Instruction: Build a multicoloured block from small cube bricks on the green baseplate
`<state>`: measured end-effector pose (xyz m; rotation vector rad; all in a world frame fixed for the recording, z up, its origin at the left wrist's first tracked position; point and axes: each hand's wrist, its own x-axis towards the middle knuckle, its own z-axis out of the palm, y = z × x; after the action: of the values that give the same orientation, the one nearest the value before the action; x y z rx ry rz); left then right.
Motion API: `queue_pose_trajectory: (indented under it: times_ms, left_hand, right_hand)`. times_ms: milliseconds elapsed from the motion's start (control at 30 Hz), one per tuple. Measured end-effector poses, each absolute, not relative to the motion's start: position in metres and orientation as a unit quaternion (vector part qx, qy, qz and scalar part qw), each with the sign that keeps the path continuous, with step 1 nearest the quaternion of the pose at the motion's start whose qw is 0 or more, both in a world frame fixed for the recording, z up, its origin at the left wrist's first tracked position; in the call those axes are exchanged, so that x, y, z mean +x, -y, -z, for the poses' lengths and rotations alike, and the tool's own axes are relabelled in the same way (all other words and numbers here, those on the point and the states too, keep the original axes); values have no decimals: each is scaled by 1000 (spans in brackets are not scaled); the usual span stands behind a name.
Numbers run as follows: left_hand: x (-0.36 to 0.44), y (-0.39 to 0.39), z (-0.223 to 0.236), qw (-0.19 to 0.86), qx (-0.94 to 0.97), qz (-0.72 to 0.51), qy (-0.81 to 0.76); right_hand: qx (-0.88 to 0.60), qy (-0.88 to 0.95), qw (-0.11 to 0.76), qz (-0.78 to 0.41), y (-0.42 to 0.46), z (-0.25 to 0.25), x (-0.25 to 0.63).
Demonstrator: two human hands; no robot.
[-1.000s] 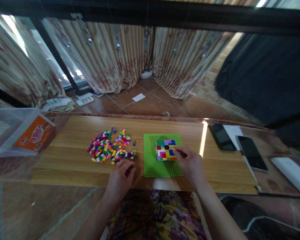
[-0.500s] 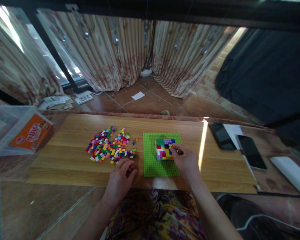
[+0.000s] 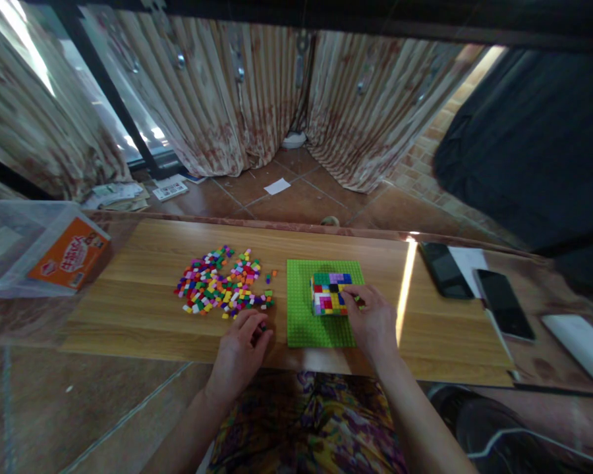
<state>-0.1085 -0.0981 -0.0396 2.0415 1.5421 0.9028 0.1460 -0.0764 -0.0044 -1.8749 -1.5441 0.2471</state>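
On the green baseplate [image 3: 299, 326]: a multicoloured brick block [image 3: 329, 296], the right hand [image 3: 373, 322] at its right edge.

Right thumb and fingertips come close together there; whether they pinch a brick, I cannot tell. Left of the baseplate, the left hand [image 3: 242, 342] has its fingers curled near the loose bricks [image 3: 205, 286], its grip unclear. Far left, a clear plastic bin [image 3: 27, 214] bears an orange label [image 3: 72, 255]; something pale shows in or through it.

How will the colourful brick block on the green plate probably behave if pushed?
The brick block is probably stiff, its bricks packed closely. Its boxy shape should hardly roll. On the studded green plate, it may resist sliding.
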Motion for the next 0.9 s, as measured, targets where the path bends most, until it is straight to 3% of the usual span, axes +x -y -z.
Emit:
queue_pose_trajectory:
  times_ms: [900]
  left_hand:
    - [-105, 101, 39, 248, 712, -323, -572]
  right_hand:
    - [-638, 692, 338, 21, 84, 25, 154]
